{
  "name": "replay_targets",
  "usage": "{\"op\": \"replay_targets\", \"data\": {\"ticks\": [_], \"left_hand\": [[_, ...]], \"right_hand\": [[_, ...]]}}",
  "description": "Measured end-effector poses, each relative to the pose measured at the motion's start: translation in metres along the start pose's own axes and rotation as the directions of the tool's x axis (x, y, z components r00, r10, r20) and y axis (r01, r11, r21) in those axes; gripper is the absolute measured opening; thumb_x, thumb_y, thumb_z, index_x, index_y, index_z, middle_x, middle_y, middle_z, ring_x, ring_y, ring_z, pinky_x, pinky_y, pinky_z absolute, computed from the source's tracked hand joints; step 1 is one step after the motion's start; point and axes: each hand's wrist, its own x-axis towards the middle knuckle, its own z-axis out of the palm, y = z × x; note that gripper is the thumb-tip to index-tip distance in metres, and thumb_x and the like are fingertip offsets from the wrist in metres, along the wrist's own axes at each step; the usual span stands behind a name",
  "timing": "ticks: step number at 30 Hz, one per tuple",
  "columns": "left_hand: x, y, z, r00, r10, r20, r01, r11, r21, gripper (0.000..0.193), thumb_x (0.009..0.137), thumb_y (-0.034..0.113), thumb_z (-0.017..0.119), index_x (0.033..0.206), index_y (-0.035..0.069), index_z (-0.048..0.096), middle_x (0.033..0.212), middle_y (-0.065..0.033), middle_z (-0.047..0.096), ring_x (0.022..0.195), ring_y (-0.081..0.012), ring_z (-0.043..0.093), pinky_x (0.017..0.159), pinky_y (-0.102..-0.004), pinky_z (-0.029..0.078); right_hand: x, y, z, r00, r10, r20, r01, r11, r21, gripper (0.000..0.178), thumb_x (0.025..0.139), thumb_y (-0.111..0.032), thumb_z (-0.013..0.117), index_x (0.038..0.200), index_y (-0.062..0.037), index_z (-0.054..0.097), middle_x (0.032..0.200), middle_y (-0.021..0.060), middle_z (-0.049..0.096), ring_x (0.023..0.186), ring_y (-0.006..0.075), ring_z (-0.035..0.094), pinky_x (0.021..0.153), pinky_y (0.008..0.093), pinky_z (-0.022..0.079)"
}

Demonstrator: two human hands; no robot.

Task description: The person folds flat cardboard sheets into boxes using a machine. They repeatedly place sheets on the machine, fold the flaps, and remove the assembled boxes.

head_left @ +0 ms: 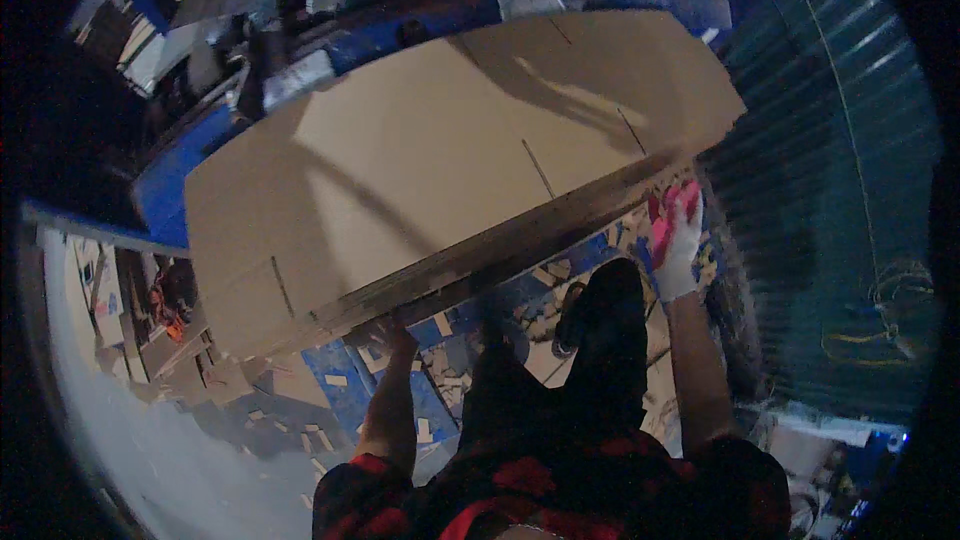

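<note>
A wide stack of flat brown cardboard sheets [430, 160] with cut slots stretches across the view before me, its near edge facing my body. At the left part of that edge, my left hand [388, 337] grips the stack from below, and its fingertips are hidden under the cardboard. My right hand [677, 230], in a white glove with pink-red fingers, is closed at the near right corner of the stack. Shadows fall over the top sheet.
Beyond the cardboard stands a blue machine [640, 0] with metal parts. A green corrugated wall [840, 170] rises on the right. Cardboard scraps [440, 380] litter the floor around my legs. Flat cardboard pieces [220, 380] and an orange-red tangle [172, 312] lie at the left.
</note>
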Motion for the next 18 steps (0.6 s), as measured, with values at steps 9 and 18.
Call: {"op": "replay_targets", "data": {"ticks": [9, 18], "left_hand": [[0.039, -0.051, -0.018, 0.929, -0.284, 0.236, 0.14, -0.319, -0.937, 0.044, 0.086, 0.034, 0.056, 0.123, 0.01, 0.053, 0.113, -0.0109, 0.056, 0.112, -0.0301, 0.048, 0.091, -0.0495, 0.041], [-0.032, -0.125, -0.334, 0.487, -0.694, -0.53, -0.226, 0.486, -0.844, 0.045, 0.094, 0.034, 0.052, 0.112, -0.006, 0.053, 0.102, -0.0208, 0.059, 0.089, -0.0328, 0.055, 0.083, -0.0422, 0.042]], "right_hand": [[0.125, -0.03, 0.043, 0.899, 0.436, 0.046, -0.431, 0.898, -0.083, 0.051, 0.084, -0.052, 0.065, 0.114, -0.0113, 0.058, 0.102, 0.0028, 0.058, 0.087, 0.0191, 0.054, 0.074, 0.0423, 0.044], [0.148, -0.005, 0.031, 0.945, 0.323, 0.059, -0.279, 0.884, -0.376, 0.042, 0.086, -0.027, 0.066, 0.125, -0.0136, 0.056, 0.117, 0.0079, 0.061, 0.089, 0.0252, 0.063, 0.074, 0.0395, 0.054]]}}
